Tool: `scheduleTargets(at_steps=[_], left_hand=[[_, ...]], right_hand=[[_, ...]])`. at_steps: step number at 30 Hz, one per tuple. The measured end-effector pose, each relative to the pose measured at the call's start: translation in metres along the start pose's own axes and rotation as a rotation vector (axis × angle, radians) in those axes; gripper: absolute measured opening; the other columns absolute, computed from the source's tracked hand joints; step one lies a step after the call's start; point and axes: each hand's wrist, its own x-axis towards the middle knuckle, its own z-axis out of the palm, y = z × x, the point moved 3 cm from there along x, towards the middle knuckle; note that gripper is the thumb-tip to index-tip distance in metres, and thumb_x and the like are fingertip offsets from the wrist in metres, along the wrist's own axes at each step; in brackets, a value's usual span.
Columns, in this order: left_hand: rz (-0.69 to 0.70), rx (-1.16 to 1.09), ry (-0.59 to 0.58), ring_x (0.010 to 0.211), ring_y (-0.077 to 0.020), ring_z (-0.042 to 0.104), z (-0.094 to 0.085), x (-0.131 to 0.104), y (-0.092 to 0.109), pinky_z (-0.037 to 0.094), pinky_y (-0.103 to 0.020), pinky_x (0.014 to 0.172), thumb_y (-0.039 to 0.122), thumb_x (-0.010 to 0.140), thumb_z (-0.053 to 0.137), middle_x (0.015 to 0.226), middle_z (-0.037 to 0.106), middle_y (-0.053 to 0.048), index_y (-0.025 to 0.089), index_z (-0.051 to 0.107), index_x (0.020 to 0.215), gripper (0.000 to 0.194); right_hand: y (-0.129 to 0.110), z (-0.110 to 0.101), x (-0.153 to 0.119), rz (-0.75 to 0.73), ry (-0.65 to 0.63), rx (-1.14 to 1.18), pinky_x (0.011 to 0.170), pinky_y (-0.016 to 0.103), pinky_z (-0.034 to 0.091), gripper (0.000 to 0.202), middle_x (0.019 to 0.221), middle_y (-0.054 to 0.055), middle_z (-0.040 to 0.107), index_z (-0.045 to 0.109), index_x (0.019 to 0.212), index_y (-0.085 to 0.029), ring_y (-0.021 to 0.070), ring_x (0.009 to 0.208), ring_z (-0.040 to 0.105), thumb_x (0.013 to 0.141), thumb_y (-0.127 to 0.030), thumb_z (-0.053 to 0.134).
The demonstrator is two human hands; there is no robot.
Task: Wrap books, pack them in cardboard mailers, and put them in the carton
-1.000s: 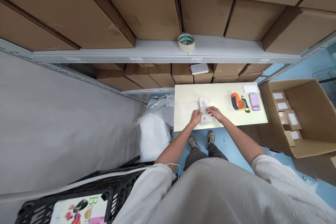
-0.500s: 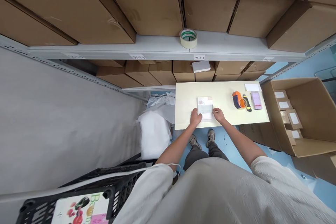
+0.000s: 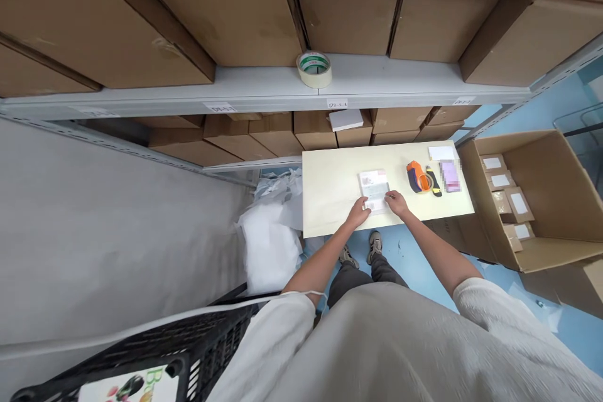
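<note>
A flat, pale package [image 3: 374,183] with pinkish and greenish print lies on the cream tabletop [image 3: 330,188], slightly turned. My left hand [image 3: 358,212] grips its near left corner, fingers at the side and thumb along the front. At its right edge, my right hand [image 3: 396,202] is closed in a pinch, and a small dark thing shows at the fingertips, too small to name. To the right of that hand lie an orange and dark blue tape dispenser [image 3: 417,177], a yellow and black cutter [image 3: 434,181] and a blurred purple item [image 3: 450,176].
A white slip [image 3: 441,152] lies at the table's far right. Beyond stands a shelf of cartons [image 3: 348,19] with a tape roll [image 3: 315,69] on its edge. An open carton [image 3: 560,195] holds small boxes at right. White plastic bags [image 3: 271,239] and a black crate [image 3: 188,358] are left.
The package has shifted right on the table and turned a little, with both hands still at it. The whole view has swung slightly to the right.
</note>
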Motion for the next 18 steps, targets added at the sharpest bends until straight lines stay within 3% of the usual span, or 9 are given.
scheduleTargets(at_steps=[6, 11, 15, 18], left_hand=[[0.074, 0.146, 0.052, 0.149, -0.0301, 0.054, 0.013, 0.008, 0.013, 0.039, -0.044, 0.13, 0.012, 0.082, 0.063, 0.156, 0.06, -0.011, 0.023, 0.064, 0.138, 0.057], [0.092, 0.275, 0.136, 0.155, -0.0336, 0.047, 0.016, 0.014, 0.031, 0.034, -0.05, 0.132, 0.011, 0.084, 0.059, 0.159, 0.055, -0.017, 0.019, 0.066, 0.133, 0.05], [0.111, 0.33, 0.117, 0.157, -0.0333, 0.044, 0.028, 0.014, 0.045, 0.035, -0.05, 0.131, 0.013, 0.087, 0.056, 0.164, 0.05, -0.017, 0.019, 0.065, 0.136, 0.05], [0.113, 0.369, 0.088, 0.157, -0.0339, 0.044, 0.036, 0.012, 0.05, 0.037, -0.05, 0.13, 0.013, 0.087, 0.055, 0.164, 0.05, -0.018, 0.018, 0.064, 0.138, 0.051]], right_hand=[[0.006, -0.042, -0.012, -0.117, 0.063, 0.009, 0.111, 0.046, 0.051, 0.026, 0.126, 0.011, 0.071, 0.071, 0.103, -0.024, 0.0282, 0.114, 0.067, 0.081, -0.035, 0.06], [0.019, -0.101, -0.012, -0.184, 0.2, -0.004, 0.108, 0.046, 0.054, 0.032, 0.124, 0.014, 0.072, 0.071, 0.11, -0.021, 0.0287, 0.11, 0.068, 0.086, -0.033, 0.054], [0.038, -0.149, 0.004, -0.114, 0.317, -0.089, 0.101, 0.046, 0.055, 0.035, 0.125, 0.017, 0.072, 0.07, 0.116, -0.018, 0.0303, 0.11, 0.068, 0.087, -0.028, 0.053], [0.054, -0.17, 0.019, -0.038, 0.337, -0.267, 0.101, 0.045, 0.053, 0.035, 0.127, 0.017, 0.071, 0.07, 0.117, -0.018, 0.032, 0.117, 0.065, 0.087, -0.024, 0.054]])
